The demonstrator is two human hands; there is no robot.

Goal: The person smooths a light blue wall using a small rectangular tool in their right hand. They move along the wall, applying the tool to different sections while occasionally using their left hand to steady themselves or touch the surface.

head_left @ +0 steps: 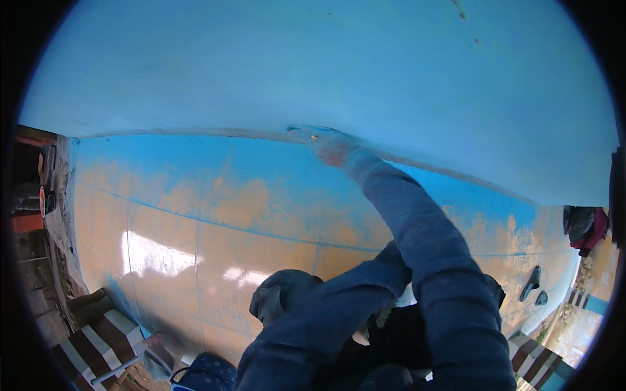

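Observation:
My right hand (pixel 331 148) reaches far forward to the long seam where the light blue wall (pixel 313 65) meets the tiled floor (pixel 254 208). The hand is smeared by motion, so its fingers and anything in them cannot be made out. A thin, blurred curved shape shows just ahead of it on the wall's lower edge. My right arm (pixel 424 241) is stretched out in a dark blue sleeve. What looks like my left sleeve (pixel 326 300) passes behind the right arm, and my left hand is hidden. Blue colour covers the tan tiles beside the wall in uneven patches.
Dark slippers (pixel 533 281) lie on the floor at the right. A dark and maroon bundle (pixel 583 228) is beyond them. Brown-and-white striped cloth (pixel 98 345) and a dark blue dotted bag (pixel 207 373) are at the lower left. My grey-clad knee (pixel 280 293) is near the middle.

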